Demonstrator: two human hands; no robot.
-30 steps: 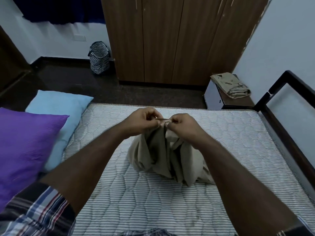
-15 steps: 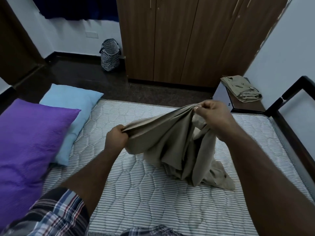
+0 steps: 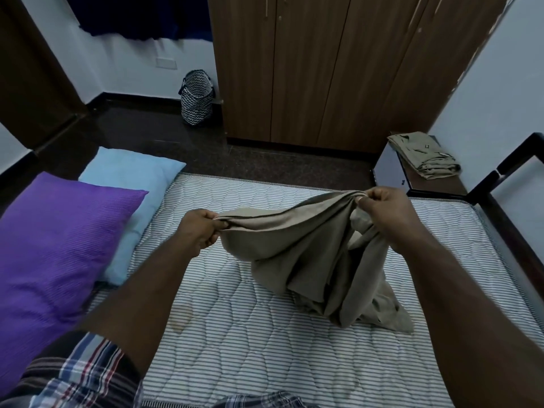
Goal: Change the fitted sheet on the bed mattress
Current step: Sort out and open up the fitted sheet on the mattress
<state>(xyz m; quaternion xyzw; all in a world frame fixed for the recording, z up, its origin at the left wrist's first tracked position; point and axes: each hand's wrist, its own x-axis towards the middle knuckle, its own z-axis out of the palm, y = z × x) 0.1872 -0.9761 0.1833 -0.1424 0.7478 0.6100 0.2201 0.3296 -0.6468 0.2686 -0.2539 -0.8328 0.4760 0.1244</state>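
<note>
You're unfolding the beige fitted sheet (image 3: 309, 254) over the bare striped mattress (image 3: 235, 348): left hand (image 3: 198, 232) and right hand (image 3: 385, 214) both pinch its top edge, bulk heaped mid-mattress. Next: likely find a corner, spread wide.

The room is dim, lit softly and evenly with a cool cast and only faint shadows. Wide-angle distortion bends the wardrobe (image 3: 338, 69) and walls outward at the edges. The near left sleeve (image 3: 82, 375) is blurred.
</note>
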